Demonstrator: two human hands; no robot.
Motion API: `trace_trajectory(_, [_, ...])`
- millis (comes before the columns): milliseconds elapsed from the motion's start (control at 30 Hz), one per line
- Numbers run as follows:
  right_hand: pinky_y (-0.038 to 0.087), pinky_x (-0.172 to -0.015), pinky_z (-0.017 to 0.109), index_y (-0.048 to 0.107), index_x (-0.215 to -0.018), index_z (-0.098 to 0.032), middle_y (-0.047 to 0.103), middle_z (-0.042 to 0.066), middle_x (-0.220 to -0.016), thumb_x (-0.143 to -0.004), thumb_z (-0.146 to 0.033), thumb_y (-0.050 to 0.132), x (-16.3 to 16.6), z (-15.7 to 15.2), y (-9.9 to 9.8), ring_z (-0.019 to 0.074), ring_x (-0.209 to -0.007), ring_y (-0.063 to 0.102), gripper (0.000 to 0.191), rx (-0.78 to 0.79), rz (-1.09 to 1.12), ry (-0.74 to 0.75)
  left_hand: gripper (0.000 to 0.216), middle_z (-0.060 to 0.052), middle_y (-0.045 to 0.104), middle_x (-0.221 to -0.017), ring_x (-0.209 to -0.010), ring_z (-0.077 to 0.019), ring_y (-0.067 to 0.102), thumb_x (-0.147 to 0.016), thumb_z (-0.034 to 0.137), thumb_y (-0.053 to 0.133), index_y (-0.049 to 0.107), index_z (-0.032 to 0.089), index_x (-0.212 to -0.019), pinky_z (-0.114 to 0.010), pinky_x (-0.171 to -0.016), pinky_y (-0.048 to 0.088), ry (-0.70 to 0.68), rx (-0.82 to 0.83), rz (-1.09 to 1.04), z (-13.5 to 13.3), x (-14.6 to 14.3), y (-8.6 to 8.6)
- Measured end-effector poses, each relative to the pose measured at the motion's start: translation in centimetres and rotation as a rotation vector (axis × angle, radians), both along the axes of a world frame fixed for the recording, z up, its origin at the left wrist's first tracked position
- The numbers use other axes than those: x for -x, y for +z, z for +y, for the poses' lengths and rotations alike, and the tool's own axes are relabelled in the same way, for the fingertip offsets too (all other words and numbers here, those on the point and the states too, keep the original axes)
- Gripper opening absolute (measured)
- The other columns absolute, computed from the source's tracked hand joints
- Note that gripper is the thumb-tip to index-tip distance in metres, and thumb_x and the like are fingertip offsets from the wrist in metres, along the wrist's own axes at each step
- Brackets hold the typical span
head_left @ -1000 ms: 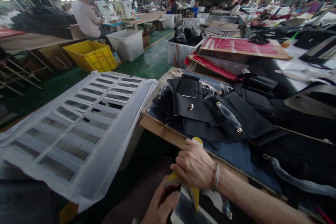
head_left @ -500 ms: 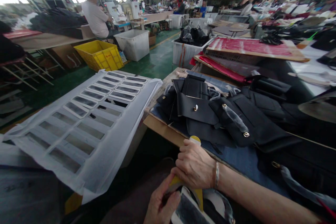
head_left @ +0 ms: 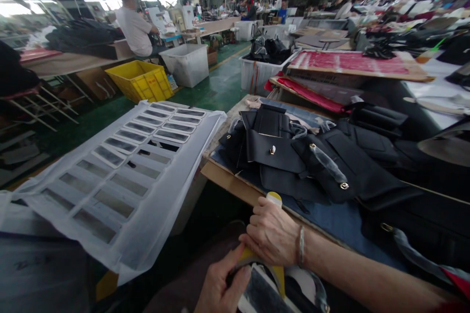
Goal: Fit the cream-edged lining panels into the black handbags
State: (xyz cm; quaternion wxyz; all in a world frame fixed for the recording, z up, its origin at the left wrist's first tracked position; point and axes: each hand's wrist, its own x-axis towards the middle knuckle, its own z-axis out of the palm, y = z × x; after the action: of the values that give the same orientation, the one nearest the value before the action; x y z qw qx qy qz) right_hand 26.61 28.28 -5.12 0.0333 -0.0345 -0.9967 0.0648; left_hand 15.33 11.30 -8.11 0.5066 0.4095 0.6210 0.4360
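My right hand (head_left: 270, 232) is wrapped round a yellow tool with a pale-tipped end (head_left: 274, 199) poking out above the fist. More of its yellow body shows below the fist, but its kind is hidden. Close beside it, my left hand (head_left: 223, 279) closes thumb and fingers on a dark panel with a white border (head_left: 262, 288), which lies partly under the yellow tool. Its lower part runs out of view. Next to the panel is a plastic-wrapped handle (head_left: 318, 291) with a gold fitting.
At left, a white sheet (head_left: 157, 234) carries rows of white-edged dark strips (head_left: 135, 132). Several black leather bag pieces (head_left: 279, 151) lie piled on the right-hand table (head_left: 341, 225). Farther off stand a yellow crate (head_left: 141, 80), a white bin (head_left: 185, 63) and a seated person (head_left: 134, 27).
The view has shifted slightly. Both hands stay close together on the tool and panel, with the left hand a little farther left and lower.
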Motion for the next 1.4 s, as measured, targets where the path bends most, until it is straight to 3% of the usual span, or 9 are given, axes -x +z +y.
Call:
trace_trajectory(233, [0.019,-0.066,0.041,0.060,-0.061,-0.019,0.064,0.004,-0.060,-0.100,-0.034,0.041,-0.5,-0.7,-0.1,0.0165,-0.057,0.048,0.046,-0.015,0.001,-0.077,0.047,-0.006,0.062,-0.138,-0.133,-0.0278,0.052,-0.098,0.038,0.043,0.054,0.025,-0.141,-0.044,-0.123,0.017,-0.146,0.011,0.223,0.2,0.8,0.5])
trace_trajectory(600, [0.021,-0.072,0.041,0.058,-0.065,-0.021,0.062,0.003,-0.062,-0.102,-0.026,0.033,-2.4,-3.9,-1.1,0.0185,-0.060,0.048,0.045,0.013,-0.002,-0.276,0.049,-0.011,0.061,-0.139,-0.126,-0.0247,0.059,-0.101,0.042,0.035,0.048,0.023,-0.145,-0.056,-0.122,0.013,-0.327,-0.125,0.392,-0.2,1.4,-0.2])
trace_trajectory(733, [0.022,-0.075,0.041,0.058,-0.067,-0.021,0.061,0.003,-0.062,-0.103,-0.025,0.030,-3.2,-5.2,-1.5,0.0186,-0.061,0.049,0.046,0.032,-0.019,-0.371,0.051,-0.009,0.064,-0.135,-0.125,-0.0279,0.059,-0.099,0.052,0.037,0.056,0.026,-0.138,-0.060,-0.122,0.005,-0.266,-0.042,0.219,0.2,1.5,1.1])
trace_trajectory(900, [0.023,-0.075,0.040,0.059,-0.071,-0.019,0.063,0.005,-0.067,-0.104,-0.028,0.026,-3.9,-6.2,-1.2,0.0188,-0.065,0.052,0.047,0.091,-0.058,-0.438,0.065,-0.010,0.075,-0.113,-0.113,-0.0307,0.065,-0.097,0.063,0.031,0.073,0.016,-0.117,-0.048,-0.106,0.045,-0.136,0.110,-0.355,1.5,1.6,1.4])
trace_trajectory(1033, [0.028,-0.074,0.038,0.060,-0.074,-0.020,0.065,0.005,-0.070,-0.105,-0.034,0.024,-5.6,-6.2,-0.7,0.0192,-0.070,0.056,0.050,0.217,-0.099,-0.518,0.054,-0.009,0.076,-0.109,-0.113,-0.0308,0.064,-0.090,0.060,0.054,0.075,0.016,-0.113,-0.038,-0.096,0.050,-0.106,0.106,-0.380,2.0,1.2,-0.2])
trace_trajectory(1133, [0.034,-0.063,0.032,0.057,-0.073,-0.020,0.065,0.002,-0.068,-0.107,-0.040,0.015,-7.3,-5.6,-0.2,0.0162,-0.063,0.059,0.058,0.356,-0.122,-0.697,0.049,-0.007,0.075,-0.112,-0.108,-0.0267,0.066,-0.094,0.054,0.051,0.071,0.018,-0.120,-0.034,-0.092,0.050,-0.173,0.063,-0.341,2.0,1.0,-0.7])
trace_trajectory(1233, [0.037,-0.056,0.027,0.054,-0.078,-0.021,0.065,-0.001,-0.071,-0.106,-0.050,0.015,-8.2,-4.8,0.4,0.0136,-0.061,0.059,0.056,0.577,-0.125,-0.817,0.042,-0.006,0.075,-0.112,-0.101,-0.0220,0.067,-0.098,0.046,0.048,0.070,0.021,-0.123,-0.030,-0.090,0.048,-0.217,0.034,-0.162,2.1,1.2,-0.2])
trace_trajectory(1333, [0.041,-0.061,0.028,0.052,-0.083,-0.022,0.063,0.000,-0.075,-0.100,-0.063,0.026,-7.8,-4.0,0.6,0.0166,-0.068,0.059,0.051,0.834,-0.126,-0.840,0.037,-0.003,0.075,-0.111,-0.099,-0.0193,0.067,-0.099,0.038,0.045,0.069,0.025,-0.125,-0.028,-0.091,0.047,-0.287,0.013,-0.024,2.5,1.5,0.8])
trace_trajectory(1400, [0.041,-0.064,0.030,0.050,-0.084,-0.022,0.061,0.001,-0.074,-0.096,-0.067,0.030,-7.3,-3.5,0.5,0.0191,-0.071,0.059,0.051,0.891,-0.131,-0.849,0.037,-0.001,0.075,-0.111,-0.096,-0.0178,0.066,-0.100,0.036,0.044,0.067,0.029,-0.127,-0.028,-0.093,0.046,-0.343,0.011,0.034,2.7,1.7,1.4])
